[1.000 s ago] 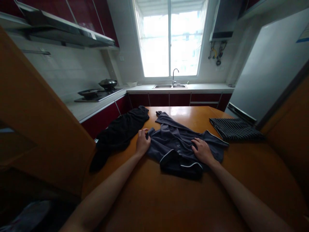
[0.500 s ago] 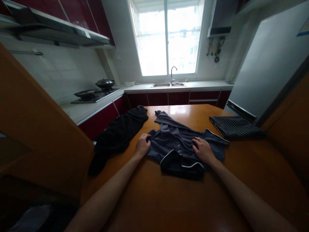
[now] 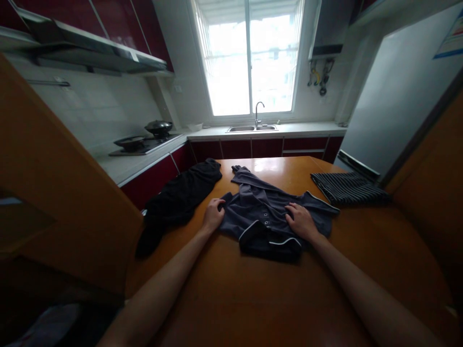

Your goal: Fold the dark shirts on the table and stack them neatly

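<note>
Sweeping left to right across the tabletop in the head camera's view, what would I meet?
Black garment → left hand → dark grey shirt → striped cloth. The right hand lies over the shirt, so it gets no place of its own.

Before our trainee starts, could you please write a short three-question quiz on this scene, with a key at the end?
1. Multiple choice: what lies on the table to the person's right of the gray shirt?
A) the black garment
B) the striped cloth
C) the pan

2. True or false: the right hand rests on the gray shirt.

3. Fill in the blank: the collar of the gray shirt is edged with ____ trim.

Key: 1. B; 2. True; 3. white
</note>
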`<state>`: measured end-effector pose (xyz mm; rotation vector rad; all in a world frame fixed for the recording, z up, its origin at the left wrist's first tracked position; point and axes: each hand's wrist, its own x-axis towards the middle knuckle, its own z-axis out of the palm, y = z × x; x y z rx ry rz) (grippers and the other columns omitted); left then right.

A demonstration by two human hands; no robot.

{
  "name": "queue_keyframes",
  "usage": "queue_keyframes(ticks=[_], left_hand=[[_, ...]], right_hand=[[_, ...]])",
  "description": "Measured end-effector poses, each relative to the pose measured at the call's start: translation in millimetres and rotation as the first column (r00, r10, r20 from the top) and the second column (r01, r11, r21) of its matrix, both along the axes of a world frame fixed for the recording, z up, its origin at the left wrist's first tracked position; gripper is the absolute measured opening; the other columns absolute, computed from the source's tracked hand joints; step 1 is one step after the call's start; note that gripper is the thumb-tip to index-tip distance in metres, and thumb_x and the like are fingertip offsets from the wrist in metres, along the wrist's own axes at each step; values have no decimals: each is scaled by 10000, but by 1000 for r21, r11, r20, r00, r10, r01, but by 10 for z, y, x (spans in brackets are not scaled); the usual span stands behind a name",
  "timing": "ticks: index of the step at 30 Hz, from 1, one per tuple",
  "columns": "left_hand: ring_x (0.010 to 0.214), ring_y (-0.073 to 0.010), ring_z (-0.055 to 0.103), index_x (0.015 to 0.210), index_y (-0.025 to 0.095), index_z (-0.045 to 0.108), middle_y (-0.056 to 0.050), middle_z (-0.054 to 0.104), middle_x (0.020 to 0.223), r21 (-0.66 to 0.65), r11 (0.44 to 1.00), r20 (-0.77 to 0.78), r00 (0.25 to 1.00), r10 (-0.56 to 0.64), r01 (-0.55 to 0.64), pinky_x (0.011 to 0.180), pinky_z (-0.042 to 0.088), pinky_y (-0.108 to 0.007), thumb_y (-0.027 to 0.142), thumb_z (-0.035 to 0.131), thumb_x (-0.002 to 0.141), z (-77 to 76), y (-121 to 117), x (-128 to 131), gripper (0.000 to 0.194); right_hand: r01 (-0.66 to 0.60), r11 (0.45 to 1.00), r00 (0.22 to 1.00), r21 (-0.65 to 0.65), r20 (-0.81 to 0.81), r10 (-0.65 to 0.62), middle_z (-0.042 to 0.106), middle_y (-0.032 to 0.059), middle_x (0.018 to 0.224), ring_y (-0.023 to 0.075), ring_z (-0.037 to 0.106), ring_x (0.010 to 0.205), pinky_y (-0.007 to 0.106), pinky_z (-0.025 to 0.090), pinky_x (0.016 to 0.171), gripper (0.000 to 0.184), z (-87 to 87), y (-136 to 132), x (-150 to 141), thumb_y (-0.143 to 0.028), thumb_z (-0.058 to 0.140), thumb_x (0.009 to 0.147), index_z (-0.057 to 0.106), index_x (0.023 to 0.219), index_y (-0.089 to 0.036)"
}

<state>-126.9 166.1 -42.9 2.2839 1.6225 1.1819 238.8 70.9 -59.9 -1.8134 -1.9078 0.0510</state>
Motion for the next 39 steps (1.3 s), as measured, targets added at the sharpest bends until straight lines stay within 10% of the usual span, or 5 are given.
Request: queue_keyframes(ticks=[16, 25, 32, 39], left_hand=[[1264, -359, 470, 1211, 191, 699, -156, 534, 1385, 66, 965, -401, 879, 259, -255, 1055, 399, -518, 103, 515, 851, 292, -251, 128, 414], [1228, -228, 594, 1318, 196, 644, -98, 632, 1348, -171, 930, -166, 921, -352, 324, 1078, 450, -348, 312, 514, 970, 225, -710, 957, 389], [1227, -248, 595, 1197, 195, 715, -105, 664, 1306, -143, 958, -183, 944, -273, 249, 1101, 424, -402, 265, 523, 966, 148, -912, 1266, 309], [970, -198, 689, 979, 193, 734, -56, 752, 1011, -180, 899, 270, 899, -345, 399, 905, 514, -308, 280, 463, 976, 220, -929, 1098, 284]], right_hand=[[2, 1000, 1000, 20, 22, -2, 590, 134, 1395, 279, 509, 1316, 433, 339, 1134, 390, 7, 2, -4, -307, 493, 944, 648, 1273, -164], [36, 999, 999, 30, 14, -36, 577, 153, 1407, 305, 469, 1355, 512, 305, 1147, 370, 46, -54, -67, -244, 478, 937, 653, 1252, -159], [-43, 981, 987, 188, -143, 70, 612, 158, 1350, 261, 497, 1330, 447, 343, 1154, 371, 185, -178, -250, -241, 431, 955, 669, 1219, -134], [-116, 984, 969, 134, -203, 142, 628, 138, 1322, 279, 499, 1332, 482, 368, 1155, 328, 84, -203, -335, -241, 506, 920, 693, 1176, -161]])
